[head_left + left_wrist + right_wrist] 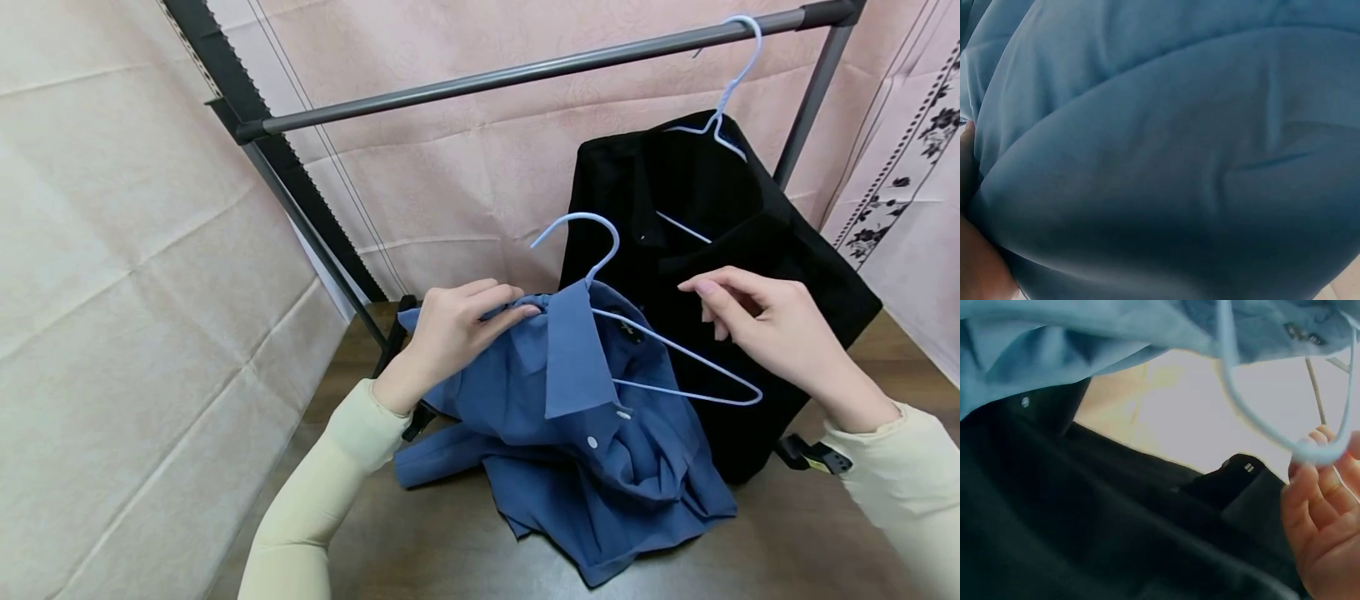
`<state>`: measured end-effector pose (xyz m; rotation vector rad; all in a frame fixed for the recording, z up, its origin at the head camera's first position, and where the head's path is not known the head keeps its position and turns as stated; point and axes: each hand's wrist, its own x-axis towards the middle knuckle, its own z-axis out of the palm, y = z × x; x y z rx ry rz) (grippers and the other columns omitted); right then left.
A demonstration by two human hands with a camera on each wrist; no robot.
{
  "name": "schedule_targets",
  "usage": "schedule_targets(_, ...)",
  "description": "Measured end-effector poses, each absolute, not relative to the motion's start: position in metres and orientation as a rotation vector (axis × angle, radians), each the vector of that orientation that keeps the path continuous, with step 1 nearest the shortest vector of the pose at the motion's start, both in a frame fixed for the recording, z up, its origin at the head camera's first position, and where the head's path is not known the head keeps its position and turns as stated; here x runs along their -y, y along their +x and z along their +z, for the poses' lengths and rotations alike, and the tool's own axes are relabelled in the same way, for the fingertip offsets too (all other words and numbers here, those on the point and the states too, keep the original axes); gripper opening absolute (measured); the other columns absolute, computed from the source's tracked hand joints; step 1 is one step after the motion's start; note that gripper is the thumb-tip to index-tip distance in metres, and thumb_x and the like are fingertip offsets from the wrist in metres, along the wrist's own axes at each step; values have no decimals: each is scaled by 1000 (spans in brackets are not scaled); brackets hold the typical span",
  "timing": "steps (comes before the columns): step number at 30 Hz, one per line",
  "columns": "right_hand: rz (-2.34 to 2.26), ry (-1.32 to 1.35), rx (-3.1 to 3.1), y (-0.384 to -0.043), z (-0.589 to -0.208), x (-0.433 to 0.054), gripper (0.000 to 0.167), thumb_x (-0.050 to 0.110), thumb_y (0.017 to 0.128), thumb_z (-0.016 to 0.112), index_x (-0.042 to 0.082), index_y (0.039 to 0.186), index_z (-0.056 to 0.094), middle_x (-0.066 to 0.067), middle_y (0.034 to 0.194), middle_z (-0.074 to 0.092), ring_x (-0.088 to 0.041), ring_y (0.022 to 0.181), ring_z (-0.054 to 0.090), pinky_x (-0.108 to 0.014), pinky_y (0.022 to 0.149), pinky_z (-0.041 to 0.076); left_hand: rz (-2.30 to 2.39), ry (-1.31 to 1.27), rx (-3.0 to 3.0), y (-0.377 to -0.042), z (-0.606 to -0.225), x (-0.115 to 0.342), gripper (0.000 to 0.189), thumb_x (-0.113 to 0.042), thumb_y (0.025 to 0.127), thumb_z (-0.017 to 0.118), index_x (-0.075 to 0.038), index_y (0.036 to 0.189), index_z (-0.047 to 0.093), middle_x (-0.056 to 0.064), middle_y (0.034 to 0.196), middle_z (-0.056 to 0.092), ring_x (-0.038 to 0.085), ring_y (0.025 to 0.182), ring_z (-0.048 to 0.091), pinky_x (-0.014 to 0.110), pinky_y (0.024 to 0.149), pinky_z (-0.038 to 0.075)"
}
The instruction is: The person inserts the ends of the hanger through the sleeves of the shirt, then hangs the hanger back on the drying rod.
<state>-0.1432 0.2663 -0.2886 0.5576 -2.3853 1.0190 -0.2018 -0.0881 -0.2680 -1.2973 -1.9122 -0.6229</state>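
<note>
A blue button-up shirt [517,417] is partly on a light-blue wire hanger [618,242], whose hook rises above the collar. My left hand [465,325] pinches the shirt's shoulder beside the collar, with the hanger's left arm hidden under the cloth. The hanger's right arm sticks out bare through the open neck. Just above that bare end is my right hand [765,321], fingers loosely bent and holding nothing. In the right wrist view the hanger's rounded end [1313,453] overlaps the fingertips. Blue cloth [1166,156] fills most of the left wrist view.
A grey metal rail [480,81] crosses above. From its right end a black garment [607,192] hangs on another light-blue hanger [738,75], right behind the blue shirt. Below lies a brown wooden surface [420,542]; pale patterned cloth [450,183] covers the back and sides.
</note>
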Motion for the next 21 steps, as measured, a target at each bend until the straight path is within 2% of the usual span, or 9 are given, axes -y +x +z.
schedule_targets(7, 1147, 493, 2526, -147, -323, -286, 18, 16, 104, 58, 17, 116, 71, -2, 77, 63, -12, 62, 58, -21, 52, 42, -618, -1287, 1884, -204, -267, 91, 10, -18, 88, 79, -11, 93, 75, 1, 78, 67, 9, 59, 60, 24, 49, 44)
schedule_targets(14, 1305, 630, 2596, -143, -367, -287, 25, 10, 107, 51, 12, 129, 61, -3, 84, 65, -15, 66, 62, -26, 55, 49, -636, -1274, 1881, -206, -268, 91, 10, -16, 88, 79, -10, 93, 74, 3, 80, 69, 11, 62, 62, 25, 52, 47)
schedule_targets(18, 1352, 708, 2606, -138, -385, -283, 25, 7, 107, 49, 7, 130, 59, -3, 84, 64, -15, 66, 62, -27, 58, 52, -645, -1258, 1881, -208, -269, 92, 10, -16, 88, 79, -9, 93, 74, 3, 81, 69, 11, 63, 63, 26, 53, 48)
schedule_targets(21, 1381, 763, 2577, -136, -397, -279, 24, 2, 104, 53, 4, 126, 60, -2, 80, 62, -14, 63, 61, -27, 57, 51, -644, -1247, 1885, -209, -271, 94, 11, -17, 89, 79, -9, 93, 73, 2, 80, 69, 11, 61, 62, 26, 53, 48)
